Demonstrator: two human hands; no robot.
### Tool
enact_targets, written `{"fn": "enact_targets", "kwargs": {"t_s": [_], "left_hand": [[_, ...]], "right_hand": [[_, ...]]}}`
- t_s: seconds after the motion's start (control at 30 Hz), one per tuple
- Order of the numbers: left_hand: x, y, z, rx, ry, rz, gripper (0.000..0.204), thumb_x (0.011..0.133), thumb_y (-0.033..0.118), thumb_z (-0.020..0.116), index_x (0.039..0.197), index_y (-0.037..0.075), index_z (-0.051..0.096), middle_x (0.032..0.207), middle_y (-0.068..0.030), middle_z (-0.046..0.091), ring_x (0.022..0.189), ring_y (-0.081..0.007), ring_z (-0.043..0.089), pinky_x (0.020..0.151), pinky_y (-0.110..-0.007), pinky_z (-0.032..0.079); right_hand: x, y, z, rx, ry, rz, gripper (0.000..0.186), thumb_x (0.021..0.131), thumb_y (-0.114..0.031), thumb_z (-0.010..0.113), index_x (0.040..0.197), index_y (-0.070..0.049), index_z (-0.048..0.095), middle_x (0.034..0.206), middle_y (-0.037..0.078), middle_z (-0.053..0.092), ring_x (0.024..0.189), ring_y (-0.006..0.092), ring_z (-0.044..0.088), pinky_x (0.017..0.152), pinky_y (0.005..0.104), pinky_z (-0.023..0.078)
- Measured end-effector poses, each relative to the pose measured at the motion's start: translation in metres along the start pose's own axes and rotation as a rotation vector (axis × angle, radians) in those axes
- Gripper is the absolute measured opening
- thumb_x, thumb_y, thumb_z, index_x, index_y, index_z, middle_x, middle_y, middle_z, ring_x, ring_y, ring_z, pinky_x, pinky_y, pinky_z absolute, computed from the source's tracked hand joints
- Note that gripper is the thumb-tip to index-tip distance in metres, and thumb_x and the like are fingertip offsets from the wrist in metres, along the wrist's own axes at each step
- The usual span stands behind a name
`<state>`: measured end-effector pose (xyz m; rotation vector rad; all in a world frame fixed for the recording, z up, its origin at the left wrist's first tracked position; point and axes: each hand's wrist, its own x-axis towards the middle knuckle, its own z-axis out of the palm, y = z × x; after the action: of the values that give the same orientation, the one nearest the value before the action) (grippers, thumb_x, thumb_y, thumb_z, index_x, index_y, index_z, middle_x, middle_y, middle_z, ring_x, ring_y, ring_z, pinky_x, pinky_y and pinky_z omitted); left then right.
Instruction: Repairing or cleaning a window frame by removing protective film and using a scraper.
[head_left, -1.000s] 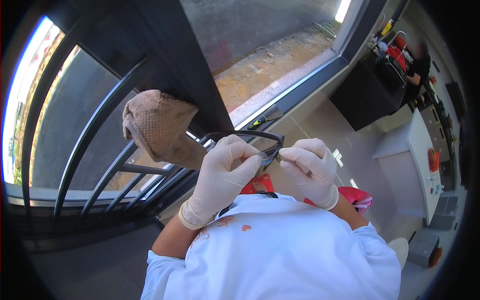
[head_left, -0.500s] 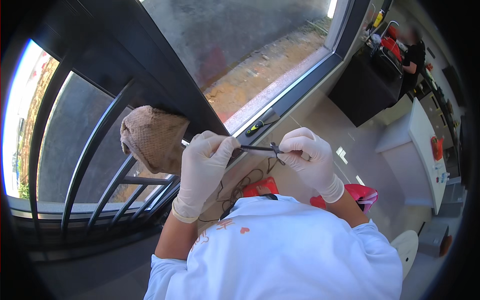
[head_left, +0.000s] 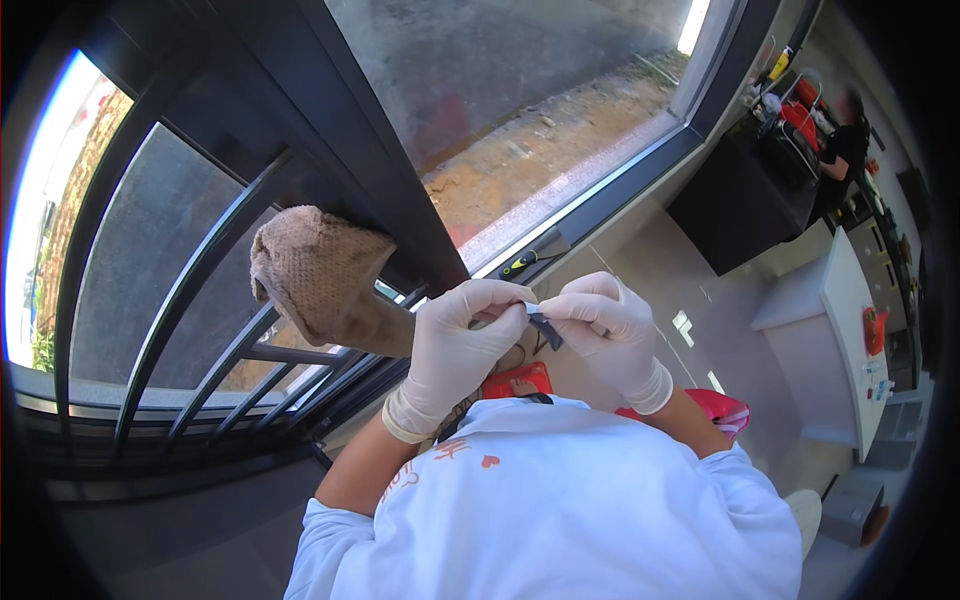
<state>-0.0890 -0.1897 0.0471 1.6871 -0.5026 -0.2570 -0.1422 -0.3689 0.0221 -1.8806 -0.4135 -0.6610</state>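
Both of my hands wear white gloves and meet in front of my chest. My left hand [head_left: 455, 345] and my right hand [head_left: 608, 335] pinch a small dark strip [head_left: 546, 329] between their fingertips; its upper end looks white. Most of the strip is hidden by the fingers. A brown woven cloth [head_left: 318, 277] hangs over a dark window bar just left of my left hand, close to it but not touching.
Dark metal window bars [head_left: 190, 300] fill the left. A small tool with a yellow-green handle [head_left: 520, 265] lies on the window sill. A red object [head_left: 516, 380] and a pink one [head_left: 722, 410] sit below my hands. A white counter [head_left: 830, 310] and another person [head_left: 848, 140] are at right.
A long thin black strip stretched between my hands earlier; now only a short dark piece shows and my fingertips have come together. The view has shifted slightly.
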Motion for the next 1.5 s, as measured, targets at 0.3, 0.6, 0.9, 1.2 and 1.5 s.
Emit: {"fn": "enact_targets", "kwargs": {"t_s": [0.3, 0.6, 0.9, 1.2, 1.5], "left_hand": [[0.002, 0.0, -0.004, -0.188, -0.037, -0.154, 0.014, 0.088, -0.002, 0.06, 0.101, -0.002, 0.063, 0.093, -0.0028, 0.065, 0.084, -0.0062, 0.062, 0.077, -0.021, 0.051], [0.004, 0.009, -0.018, -0.567, -0.169, -0.376, 0.027, 0.092, 0.003, 0.059, 0.118, -0.004, 0.058, 0.108, -0.0118, 0.064, 0.098, -0.0174, 0.066, 0.089, -0.03, 0.054], [-0.003, -0.004, -0.02, -0.455, -0.157, -0.336, 0.016, 0.089, 0.0, 0.064, 0.105, -0.002, 0.063, 0.1, -0.008, 0.066, 0.09, -0.0133, 0.066, 0.08, -0.024, 0.056], [-0.008, -0.01, -0.013, -0.436, -0.201, -0.435, 0.023, 0.089, 0.01, 0.068, 0.109, -0.002, 0.065, 0.097, -0.0061, 0.067, 0.085, -0.0087, 0.063, 0.078, -0.022, 0.054], [-0.012, -0.028, 0.001, -0.261, -0.232, -0.436, 0.024, 0.09, 0.013, 0.066, 0.109, -0.003, 0.066, 0.096, -0.0059, 0.067, 0.084, -0.0087, 0.062, 0.076, -0.022, 0.052]], "right_hand": [[0.01, 0.004, 0.002, 0.165, -0.071, 0.125, 0.021, 0.073, -0.003, 0.076, 0.094, -0.006, 0.072, 0.088, 0.007, 0.065, 0.073, 0.0202, 0.062, 0.066, 0.03, 0.05], [0.024, 0.007, -0.002, -0.273, -0.056, -0.195, 0.018, 0.074, -0.01, 0.075, 0.091, -0.009, 0.072, 0.088, 0.003, 0.064, 0.075, 0.0196, 0.058, 0.065, 0.0302, 0.048], [0.019, 0.002, 0.004, -0.048, -0.124, -0.049, 0.017, 0.072, -0.005, 0.076, 0.088, -0.007, 0.072, 0.084, 0.003, 0.062, 0.076, 0.0191, 0.058, 0.066, 0.0304, 0.048], [0.014, -0.001, 0.003, 0.072, -0.196, 0.113, 0.016, 0.074, -0.002, 0.076, 0.088, -0.007, 0.071, 0.08, 0.004, 0.063, 0.077, 0.0192, 0.06, 0.067, 0.03, 0.049], [-0.005, -0.002, -0.004, -0.107, -0.195, 0.073, 0.015, 0.073, 0.001, 0.073, 0.084, -0.007, 0.068, 0.081, 0.006, 0.063, 0.074, 0.0222, 0.062, 0.064, 0.03, 0.05]]}}
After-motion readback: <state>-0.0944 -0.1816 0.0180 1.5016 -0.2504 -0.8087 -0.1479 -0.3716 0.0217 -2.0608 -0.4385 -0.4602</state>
